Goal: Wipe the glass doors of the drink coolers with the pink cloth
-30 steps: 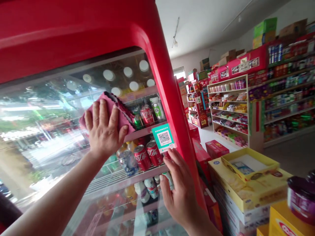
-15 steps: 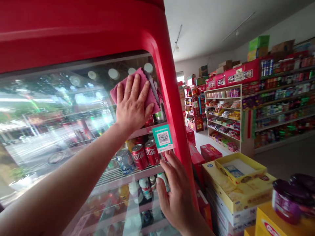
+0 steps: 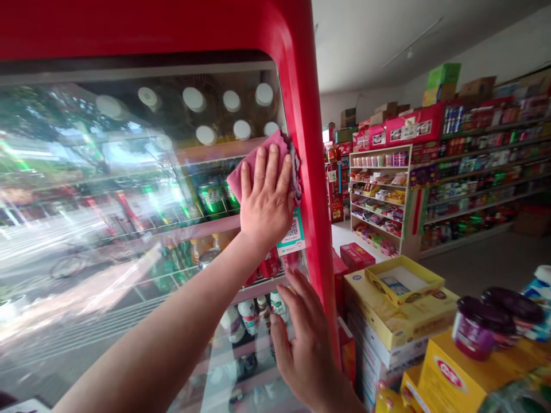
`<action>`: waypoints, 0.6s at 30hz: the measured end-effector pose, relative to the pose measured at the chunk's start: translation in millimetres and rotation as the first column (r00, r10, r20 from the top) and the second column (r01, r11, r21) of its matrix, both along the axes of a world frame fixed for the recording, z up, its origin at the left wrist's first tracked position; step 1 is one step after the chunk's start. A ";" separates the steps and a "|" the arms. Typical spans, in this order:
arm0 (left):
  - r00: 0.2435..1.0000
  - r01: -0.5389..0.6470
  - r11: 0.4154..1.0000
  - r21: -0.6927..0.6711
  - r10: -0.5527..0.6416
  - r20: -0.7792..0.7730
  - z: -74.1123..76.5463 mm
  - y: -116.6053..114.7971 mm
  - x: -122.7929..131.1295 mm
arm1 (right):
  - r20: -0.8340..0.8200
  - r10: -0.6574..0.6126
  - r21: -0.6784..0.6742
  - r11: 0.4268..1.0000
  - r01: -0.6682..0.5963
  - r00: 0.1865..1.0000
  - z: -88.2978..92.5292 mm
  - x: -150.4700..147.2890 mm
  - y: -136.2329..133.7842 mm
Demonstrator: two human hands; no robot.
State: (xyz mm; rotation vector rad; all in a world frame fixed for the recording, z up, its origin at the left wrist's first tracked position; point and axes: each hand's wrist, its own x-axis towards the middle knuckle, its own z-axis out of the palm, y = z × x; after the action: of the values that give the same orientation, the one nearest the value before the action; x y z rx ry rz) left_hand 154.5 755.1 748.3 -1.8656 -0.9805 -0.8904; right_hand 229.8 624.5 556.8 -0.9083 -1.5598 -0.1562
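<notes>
My left hand [image 3: 267, 198] presses a pink cloth [image 3: 258, 163] flat against the glass door [image 3: 129, 132] of a red drinks cooler, right beside the red upright frame [image 3: 303, 115]. The cloth's dark, crumpled edge touches that frame. My right hand [image 3: 301, 344] rests on the glass lower down, fingers spread, holding nothing. Between my hands is a teal QR-code payment sticker [image 3: 291, 234], its upper part hidden by my left hand. Behind the glass stand green cans [image 3: 210, 198], red cola cans [image 3: 270, 265] and bottles [image 3: 249, 315].
To the right, a stack of yellow and white cartons [image 3: 396, 315] stands close against the cooler. Purple-lidded jars [image 3: 472, 328] sit on a yellow box [image 3: 447, 378]. Snack shelves [image 3: 379, 195] line the shop beyond, with a tiled floor aisle between them.
My left hand and the cloth have slid up and right across the glass to the red frame, now over the sticker's top. My right hand has stayed low. The view has turned slightly.
</notes>
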 end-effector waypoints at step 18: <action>0.956 0.014 0.999 0.048 0.000 -0.294 -117.9 -17.4 -69.7 | -0.020 -0.061 0.000 0.998 0.061 0.998 -19.1 0.7 -14.0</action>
State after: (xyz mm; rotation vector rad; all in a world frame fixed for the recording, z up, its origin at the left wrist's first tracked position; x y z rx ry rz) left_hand 84.8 737.7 630.5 -1.8931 -0.7613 -0.6116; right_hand 230.5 610.5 537.7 -0.9552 -1.5145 -0.1910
